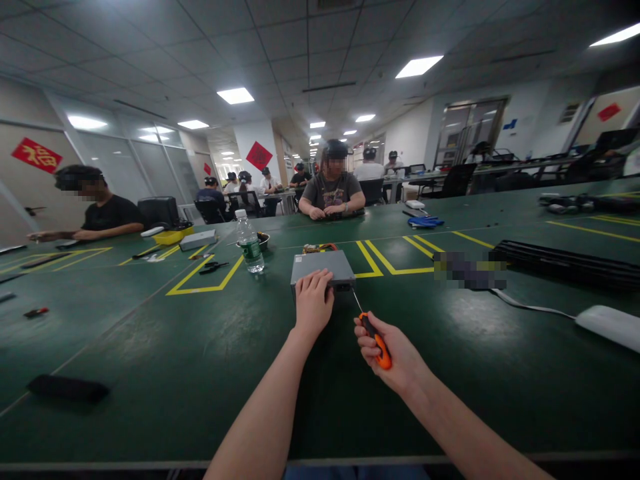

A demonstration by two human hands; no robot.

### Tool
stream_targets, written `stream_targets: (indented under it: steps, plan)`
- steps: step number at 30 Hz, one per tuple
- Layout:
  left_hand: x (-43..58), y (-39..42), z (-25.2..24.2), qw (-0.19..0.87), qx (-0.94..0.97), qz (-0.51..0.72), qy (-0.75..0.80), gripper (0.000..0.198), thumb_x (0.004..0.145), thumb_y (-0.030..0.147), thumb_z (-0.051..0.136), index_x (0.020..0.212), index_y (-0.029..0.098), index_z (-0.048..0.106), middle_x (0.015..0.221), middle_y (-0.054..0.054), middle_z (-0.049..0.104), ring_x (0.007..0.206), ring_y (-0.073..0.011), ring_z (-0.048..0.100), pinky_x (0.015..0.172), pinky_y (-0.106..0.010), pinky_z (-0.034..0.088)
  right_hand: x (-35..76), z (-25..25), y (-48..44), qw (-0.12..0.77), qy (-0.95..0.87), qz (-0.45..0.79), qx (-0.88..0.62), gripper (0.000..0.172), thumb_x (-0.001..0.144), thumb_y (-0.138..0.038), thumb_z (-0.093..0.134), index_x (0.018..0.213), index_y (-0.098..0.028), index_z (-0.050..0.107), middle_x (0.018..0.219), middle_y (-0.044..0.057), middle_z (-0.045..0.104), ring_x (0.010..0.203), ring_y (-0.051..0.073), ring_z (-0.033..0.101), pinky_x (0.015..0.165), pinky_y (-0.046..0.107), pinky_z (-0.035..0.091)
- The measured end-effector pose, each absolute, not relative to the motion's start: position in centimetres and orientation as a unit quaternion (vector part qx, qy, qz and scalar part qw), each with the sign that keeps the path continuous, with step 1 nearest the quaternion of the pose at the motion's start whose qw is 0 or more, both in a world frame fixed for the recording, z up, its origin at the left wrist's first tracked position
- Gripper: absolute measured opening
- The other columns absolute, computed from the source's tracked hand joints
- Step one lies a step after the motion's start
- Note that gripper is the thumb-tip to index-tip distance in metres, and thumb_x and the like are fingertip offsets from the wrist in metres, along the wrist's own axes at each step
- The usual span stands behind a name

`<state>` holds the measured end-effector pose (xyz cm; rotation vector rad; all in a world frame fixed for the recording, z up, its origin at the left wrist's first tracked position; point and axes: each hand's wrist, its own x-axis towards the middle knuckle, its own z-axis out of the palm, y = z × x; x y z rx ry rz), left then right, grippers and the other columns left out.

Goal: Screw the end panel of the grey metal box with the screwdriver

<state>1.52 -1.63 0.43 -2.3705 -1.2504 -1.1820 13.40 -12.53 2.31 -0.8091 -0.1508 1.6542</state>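
A grey metal box [327, 265] with a socket on its near side and coloured wires behind it rests on the green table [200, 373]. My left hand [314, 303] lies over the box's near left part, fingers stretched across its top and edge. In my right hand [383, 343] is an orange and black screwdriver [377, 343], its handle wrapped by the fingers. The screwdriver's shaft points up and left, its tip at the near right corner of the box. Whether the tip sits in a screw is too small to tell.
A water bottle [250, 243] stands left of the box, beside a bowl. Black bars [565, 263] and a white power strip [610, 327] lie to the right. One black object [67, 388] lies near left. A person [333, 190] sits opposite.
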Motion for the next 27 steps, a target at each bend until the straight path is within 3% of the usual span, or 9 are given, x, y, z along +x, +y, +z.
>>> stream_targets:
  steps: [6,15,21,27]
  plan:
    - [1.53,-1.53,0.27,0.107,-0.805,-0.403,-0.421,0.031,0.083,0.017,0.047,0.112,0.026,0.053,0.122,-0.001,0.056,0.114,-0.0192,0.047,0.096,-0.039,0.032,13.29,2.30,-12.47,0.610,-0.049,0.715,-0.338,0.014,0.088,-0.017,0.046,0.074,-0.013,0.046,0.061,-0.001,0.047,0.039,0.001,0.040,0.029,0.007,0.029]
    - [1.49,-1.62,0.40,0.105,-0.807,-0.400,-0.421,0.033,0.082,0.016,0.047,0.113,0.026,0.052,0.122,-0.002,0.056,0.114,-0.0195,0.047,0.096,-0.039,0.032,12.88,2.43,-12.65,0.613,-0.060,0.722,-0.316,0.026,0.094,-0.023,0.033,0.086,-0.009,0.053,0.061,0.000,0.048,0.038,0.002,0.039,0.032,0.009,0.034]
    - [1.49,-1.58,0.33,0.108,-0.806,-0.400,-0.423,0.033,0.082,0.016,0.048,0.113,0.027,0.052,0.122,-0.002,0.056,0.114,-0.0200,0.047,0.096,-0.039,0.032,13.11,1.99,-12.45,0.614,-0.050,0.712,-0.338,0.016,0.086,-0.020,0.049,0.072,-0.013,0.047,0.057,-0.003,0.044,0.036,0.001,0.036,0.028,0.009,0.029]
    - [1.50,-1.60,0.32,0.109,-0.806,-0.403,-0.420,0.033,0.081,0.016,0.048,0.112,0.026,0.052,0.122,-0.002,0.056,0.114,-0.0196,0.046,0.097,-0.039,0.032,13.08,2.09,-12.68,0.610,-0.054,0.724,-0.318,0.020,0.092,-0.022,0.037,0.083,-0.012,0.051,0.059,-0.002,0.046,0.040,0.003,0.042,0.033,0.010,0.035]
